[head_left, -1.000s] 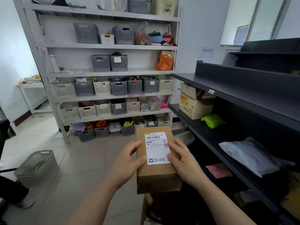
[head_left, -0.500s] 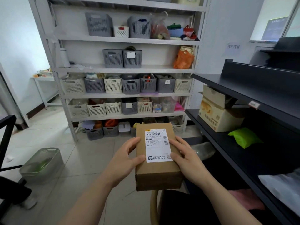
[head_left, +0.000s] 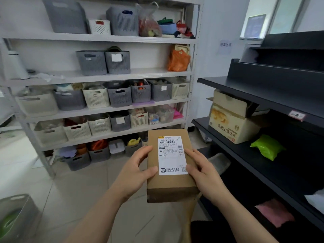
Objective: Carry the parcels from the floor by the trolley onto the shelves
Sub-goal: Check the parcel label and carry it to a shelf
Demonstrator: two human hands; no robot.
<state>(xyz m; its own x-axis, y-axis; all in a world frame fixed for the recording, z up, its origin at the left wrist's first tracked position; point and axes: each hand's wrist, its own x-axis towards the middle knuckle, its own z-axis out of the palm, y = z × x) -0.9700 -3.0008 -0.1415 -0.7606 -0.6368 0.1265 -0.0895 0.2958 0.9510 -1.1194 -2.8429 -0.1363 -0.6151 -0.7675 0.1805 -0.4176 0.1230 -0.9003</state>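
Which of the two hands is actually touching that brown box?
Touching, both. The head view shows the left hand gripping the brown box along its left edge and the right hand gripping its right edge, thumb on the white label.

I read "N178" twice on the white label [head_left: 172, 155] of the brown parcel [head_left: 171, 188]. The wall notice [head_left: 225, 45] is too blurred for me.

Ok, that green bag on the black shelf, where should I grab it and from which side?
Probably by its near, puffy edge, reaching in level from the aisle side: the green bag lies flat on the black shelf, with the upper shelf close overhead and the printed carton right beside it.
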